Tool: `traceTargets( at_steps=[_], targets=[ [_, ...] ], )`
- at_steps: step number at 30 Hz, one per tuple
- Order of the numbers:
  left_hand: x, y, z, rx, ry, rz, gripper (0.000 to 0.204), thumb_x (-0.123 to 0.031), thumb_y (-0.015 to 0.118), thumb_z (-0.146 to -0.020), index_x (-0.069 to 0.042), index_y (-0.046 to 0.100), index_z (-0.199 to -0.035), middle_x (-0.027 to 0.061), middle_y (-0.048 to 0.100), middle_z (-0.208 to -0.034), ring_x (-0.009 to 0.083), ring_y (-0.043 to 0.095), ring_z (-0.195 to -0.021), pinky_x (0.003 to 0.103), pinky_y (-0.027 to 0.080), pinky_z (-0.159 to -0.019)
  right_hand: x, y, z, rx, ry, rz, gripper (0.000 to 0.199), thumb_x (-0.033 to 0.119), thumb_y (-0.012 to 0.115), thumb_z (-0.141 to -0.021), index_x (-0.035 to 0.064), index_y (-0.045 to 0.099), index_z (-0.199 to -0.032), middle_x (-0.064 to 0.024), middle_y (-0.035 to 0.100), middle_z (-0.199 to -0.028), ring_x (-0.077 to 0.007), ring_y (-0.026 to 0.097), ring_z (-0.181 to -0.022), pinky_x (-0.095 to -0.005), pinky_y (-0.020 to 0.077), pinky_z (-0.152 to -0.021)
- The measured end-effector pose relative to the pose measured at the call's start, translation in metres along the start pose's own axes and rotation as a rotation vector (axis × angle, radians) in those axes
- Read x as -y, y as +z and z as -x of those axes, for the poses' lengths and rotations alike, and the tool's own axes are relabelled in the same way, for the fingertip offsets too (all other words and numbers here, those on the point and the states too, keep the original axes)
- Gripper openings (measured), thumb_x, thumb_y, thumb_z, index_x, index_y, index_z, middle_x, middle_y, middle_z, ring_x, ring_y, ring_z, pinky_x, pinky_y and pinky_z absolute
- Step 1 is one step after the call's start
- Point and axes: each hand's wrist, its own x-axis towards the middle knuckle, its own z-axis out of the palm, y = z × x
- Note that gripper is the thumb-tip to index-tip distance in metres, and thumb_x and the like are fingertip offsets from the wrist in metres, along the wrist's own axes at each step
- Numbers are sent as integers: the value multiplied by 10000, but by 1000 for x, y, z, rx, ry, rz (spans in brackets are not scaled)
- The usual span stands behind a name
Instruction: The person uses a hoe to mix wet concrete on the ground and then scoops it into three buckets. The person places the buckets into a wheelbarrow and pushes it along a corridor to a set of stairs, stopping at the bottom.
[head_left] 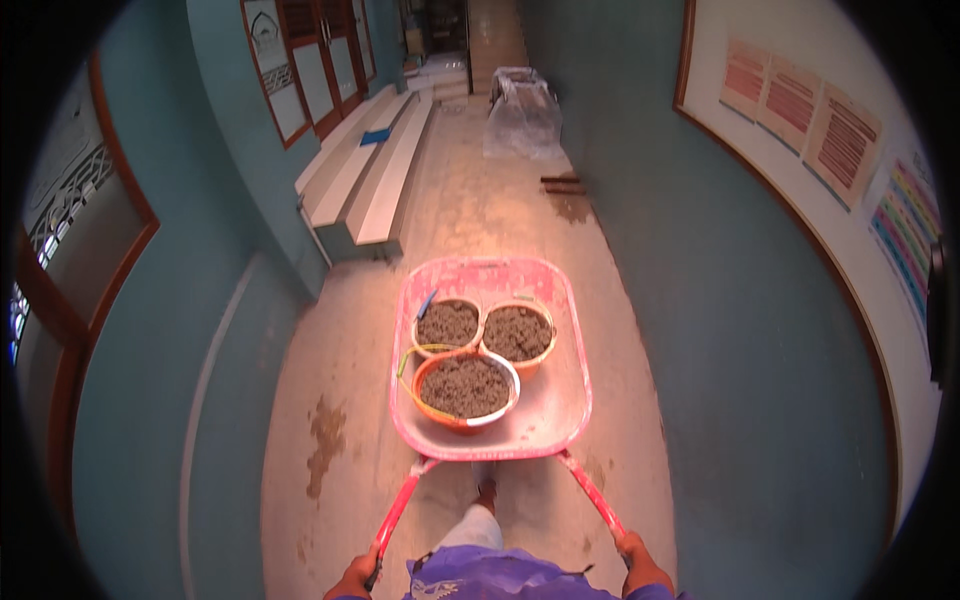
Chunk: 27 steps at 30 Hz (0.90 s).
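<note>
My left hand [353, 577] is wrapped round the left handle [398, 508] of a red wheelbarrow [556, 400]. On the other side, my right hand [641, 566] grips the right handle [596, 496]. Three buckets stand close together in the tray, each filled with a dark, crumbly, soil-like material. Nearest me is an orange bucket [437, 417] with a pale patch on its rim and a yellow-green bail handle. Behind it are a left bucket [414, 337] with a blue handle grip and a right orange bucket [530, 368].
A concrete corridor floor [340, 380] runs ahead between teal walls. Stepped benches [385, 200] with a blue item [375, 136] line the left. Farther on, a plastic-covered pile [524, 115] and brown pieces [562, 185] lie by the right wall. A notice board [760, 140] hangs at right.
</note>
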Motion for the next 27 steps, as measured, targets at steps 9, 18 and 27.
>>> traceTargets(
  at_steps=[9, 18, 27],
  targets=[
    [-19, 1, 26, 4, 10, 77, 642, -666, 535, -823, -92, 656, -1085, 72, 630, -961, 111, 556, -930, 245, 453, -833, -13, 35, -22, 9, 16, 29, 904, 782, 400, -789, -52, 655, -1024, -259, 654, -966, -345, 625, -1016, -410, 478, -850],
    [24, 19, -79, -29, 157, -2, 740, -742, 369, -841, -43, 602, -773, 96, 579, -625, 212, 576, -533, 360, 472, -519, -16, 73, -49, 60, 18, -78, 869, 758, 426, -798, -51, 656, -1017, -233, 672, -907, -348, 652, -943, -438, 483, -801],
    [15, 3, -143, -28, 145, -11, 789, -750, 411, -816, 10, 622, -839, 127, 612, -697, 232, 614, -571, 372, 514, -549, -4, 113, -83, 15, -47, -23, 846, 764, 349, -817, -23, 659, -823, -182, 651, -730, -300, 654, -725, -414, 496, -667]
  ],
)
